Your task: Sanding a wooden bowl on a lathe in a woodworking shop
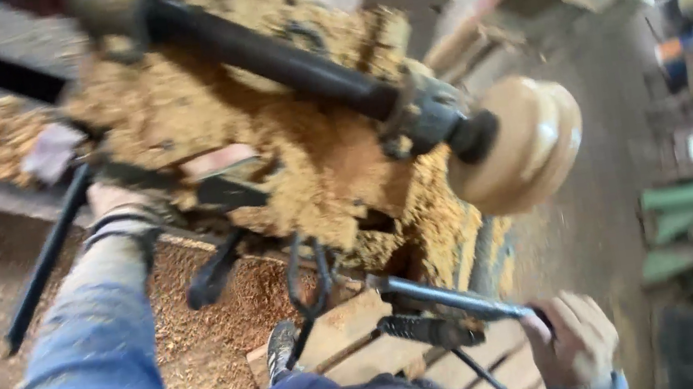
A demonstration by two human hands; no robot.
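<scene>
Wood lathe (280, 58) is sitting tilted in frame, its bed buried under coarse tan sawdust (304, 155), clumpy and fibrous. A black cylindrical shaft (270, 50) is running from upper left down to lower right, ending at a dark metal chuck (445, 116). Mounted on the chuck: a pale wooden workpiece (522, 141), round and disc-like w/ smooth stepped rims (blurred, so can't tell if it's turning). Its axis is following the shaft line, face pointing lower right.

Right hand (574, 339) is sitting at bottom right, fingers curling tight round the end of a long turning tool (449, 298). Tool = slim bright steel bar, long axis running from the hand up and left toward the lathe bed, tip ending below the sawdust heap, apart from the workpiece.

Left hand (115, 206) is reaching up at left, forearm in a blue dusty denim sleeve (89, 370) extended away from the body. It's resting against the lathe frame near a thin black lever (45, 262); fingers are hidden behind the machine, grip can't be told.

Below: wood-slat pallet (368, 338) and a shoe (280, 346), floor covered in fine reddish shavings (218, 314).
</scene>
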